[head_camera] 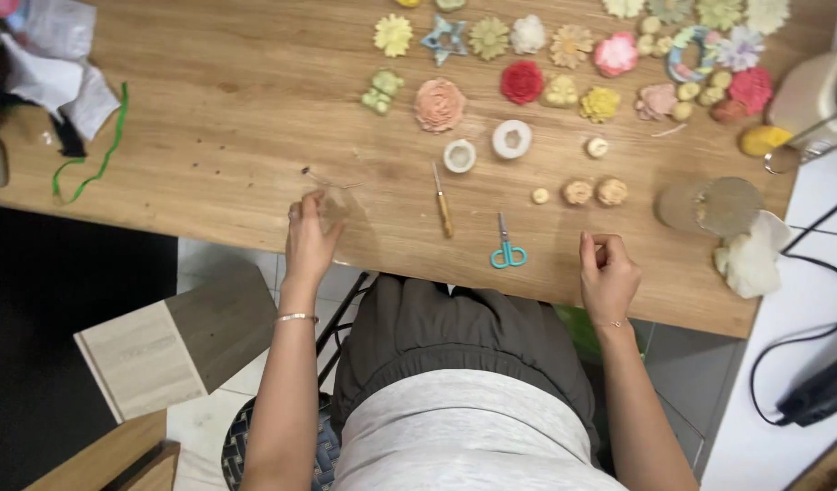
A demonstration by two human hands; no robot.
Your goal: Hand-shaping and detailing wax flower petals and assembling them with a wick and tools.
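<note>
Your left hand (309, 238) reaches forward with fingers (302, 207) loosely spread, while your right hand (608, 273) curls its fingers (599, 249) inward, both forearms extended.

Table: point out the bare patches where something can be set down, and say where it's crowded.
Free: the broad wood between the green ribbon and the flower rows, and the front edge between the scissors and the right hand. Crowded: the far right, packed with flowers, moulds and a jar.
</note>
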